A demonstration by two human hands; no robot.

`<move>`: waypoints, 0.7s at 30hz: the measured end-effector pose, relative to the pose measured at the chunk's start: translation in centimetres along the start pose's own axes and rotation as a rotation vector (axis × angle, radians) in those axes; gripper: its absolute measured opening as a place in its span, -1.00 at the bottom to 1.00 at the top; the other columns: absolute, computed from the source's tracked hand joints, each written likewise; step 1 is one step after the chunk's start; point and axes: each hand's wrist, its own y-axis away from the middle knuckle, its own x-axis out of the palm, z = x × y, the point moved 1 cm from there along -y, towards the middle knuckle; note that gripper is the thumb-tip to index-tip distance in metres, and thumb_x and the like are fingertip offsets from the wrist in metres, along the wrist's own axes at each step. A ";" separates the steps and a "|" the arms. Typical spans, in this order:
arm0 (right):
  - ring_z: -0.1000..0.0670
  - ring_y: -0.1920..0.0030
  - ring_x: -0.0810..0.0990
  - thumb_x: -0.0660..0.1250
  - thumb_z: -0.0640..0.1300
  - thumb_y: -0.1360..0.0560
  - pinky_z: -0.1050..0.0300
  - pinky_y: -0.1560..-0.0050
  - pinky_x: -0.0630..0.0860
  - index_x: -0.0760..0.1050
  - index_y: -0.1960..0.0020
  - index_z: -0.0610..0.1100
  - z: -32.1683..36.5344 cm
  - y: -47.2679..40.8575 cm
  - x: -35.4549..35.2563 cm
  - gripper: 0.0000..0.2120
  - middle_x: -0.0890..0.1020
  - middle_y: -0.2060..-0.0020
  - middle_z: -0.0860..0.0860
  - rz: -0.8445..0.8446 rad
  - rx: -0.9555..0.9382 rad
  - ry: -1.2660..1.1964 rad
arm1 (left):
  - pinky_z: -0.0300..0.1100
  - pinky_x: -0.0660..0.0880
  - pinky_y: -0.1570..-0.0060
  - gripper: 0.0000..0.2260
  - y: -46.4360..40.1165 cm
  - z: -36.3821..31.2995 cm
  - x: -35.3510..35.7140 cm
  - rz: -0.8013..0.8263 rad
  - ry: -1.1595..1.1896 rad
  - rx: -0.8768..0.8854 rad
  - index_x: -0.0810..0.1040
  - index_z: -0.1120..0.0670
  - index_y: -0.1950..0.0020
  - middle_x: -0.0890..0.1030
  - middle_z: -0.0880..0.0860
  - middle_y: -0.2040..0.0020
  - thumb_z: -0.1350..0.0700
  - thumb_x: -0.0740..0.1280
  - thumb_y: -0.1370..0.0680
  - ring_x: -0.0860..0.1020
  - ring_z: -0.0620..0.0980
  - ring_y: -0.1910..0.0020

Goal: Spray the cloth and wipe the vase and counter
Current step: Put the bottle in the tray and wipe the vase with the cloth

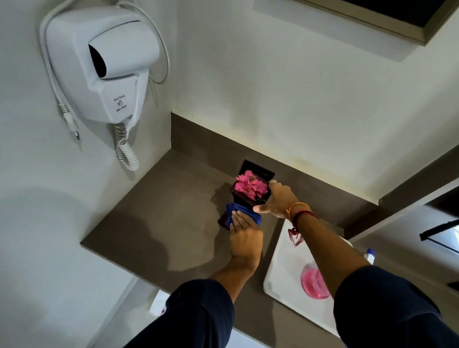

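A dark square vase [238, 194] with pink flowers [249, 187] stands on the grey-brown counter [167, 210], near the back wall. My right hand [277, 201] grips the vase's top rim from the right. My left hand [243, 235] presses a blue cloth [236, 212] against the vase's front side, low down. The spray bottle [369, 255] shows only its white and blue top, right of my right forearm. Most of the vase's lower part is hidden by the cloth and my left hand.
A white basin [287, 263] sits at the counter's right, with a glass of pink liquid [314, 284] on its rim. A white hair dryer [103, 66] with a coiled cord hangs on the left wall. A dark-framed mirror [367, 10] is above.
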 end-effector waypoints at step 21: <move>-0.22 -0.27 0.49 0.58 0.02 -0.33 -0.09 -0.29 0.52 0.35 -0.38 -0.27 0.1 0.6 -0.2 -0.24 0.48 -0.27 -0.22 -0.036 -0.035 0.051 | 0.03 0.31 -0.42 -0.47 -1.6 4.5 -0.5 -0.270 -0.060 0.043 0.11 0.35 -0.49 0.26 0.35 -0.47 0.30 0.25 -0.59 0.27 0.20 -0.46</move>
